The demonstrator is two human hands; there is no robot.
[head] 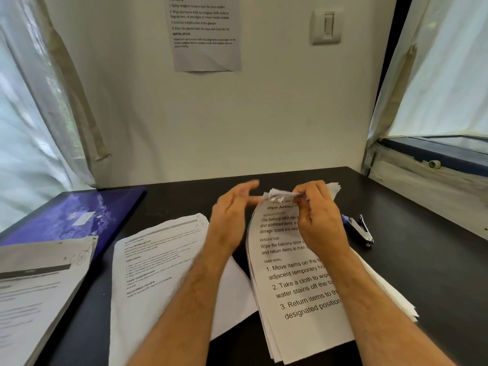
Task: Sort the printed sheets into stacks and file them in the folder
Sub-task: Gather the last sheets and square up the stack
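A thick stack of printed sheets (293, 291) lies on the black table (422, 260) in front of me, its top page headed "Wipe balcon…". My right hand (318, 215) pinches the crumpled top edge of this stack. My left hand (232, 212) hovers just left of that edge with fingers spread and relaxed, holding nothing. A second stack of printed sheets (158, 273) lies to the left. A blue folder (71, 215) lies open at the far left, with more printed sheets (34, 281) on its near part.
A stapler or staple remover (360, 229) with a blue part lies right of my right hand. A printed notice (206, 35) hangs on the wall behind the table. Curtains hang at both sides, and a window sill is at right.
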